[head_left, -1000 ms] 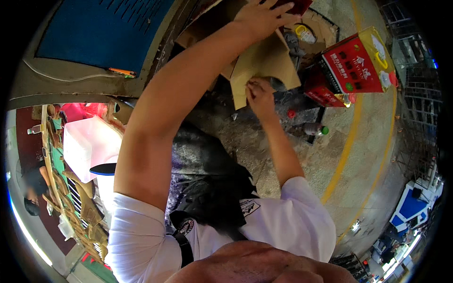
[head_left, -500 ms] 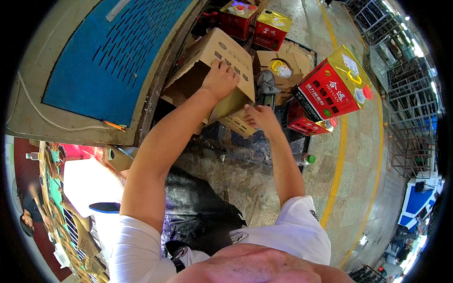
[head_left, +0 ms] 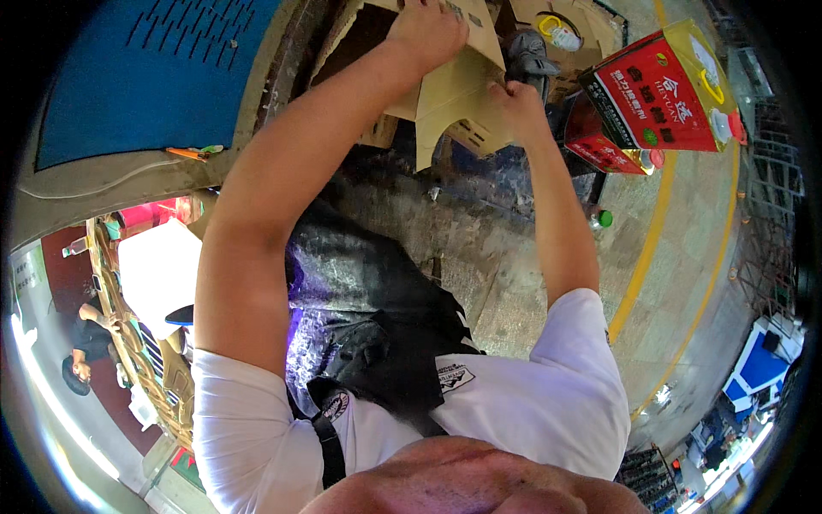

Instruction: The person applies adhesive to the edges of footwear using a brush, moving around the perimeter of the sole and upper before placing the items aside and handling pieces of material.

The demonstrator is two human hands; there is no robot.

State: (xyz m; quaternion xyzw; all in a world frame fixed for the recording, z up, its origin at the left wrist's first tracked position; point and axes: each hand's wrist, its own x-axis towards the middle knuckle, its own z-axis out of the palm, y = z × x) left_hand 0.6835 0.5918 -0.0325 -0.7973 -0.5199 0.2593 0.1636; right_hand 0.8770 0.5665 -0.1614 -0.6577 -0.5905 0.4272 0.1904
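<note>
- Left hand (head_left: 425, 34): lay closed over the upper flap of a brown cardboard box (head_left: 449, 94), gripping it at the top of the view.
- Right hand (head_left: 516, 101): pinched the box's lower right flap edge.
- Cardboard box: was held out at arm's length, above the wet pavement (head_left: 479, 240).
- Red and yellow carton (head_left: 659, 86): stood just beside the right hand.
- Blue panel (head_left: 145, 77): lay to the left.

An outdoor street-side loading spot: stained pavement (head_left: 479, 248), yellow kerb line (head_left: 659, 223), stacked cartons (head_left: 664, 86).
</note>
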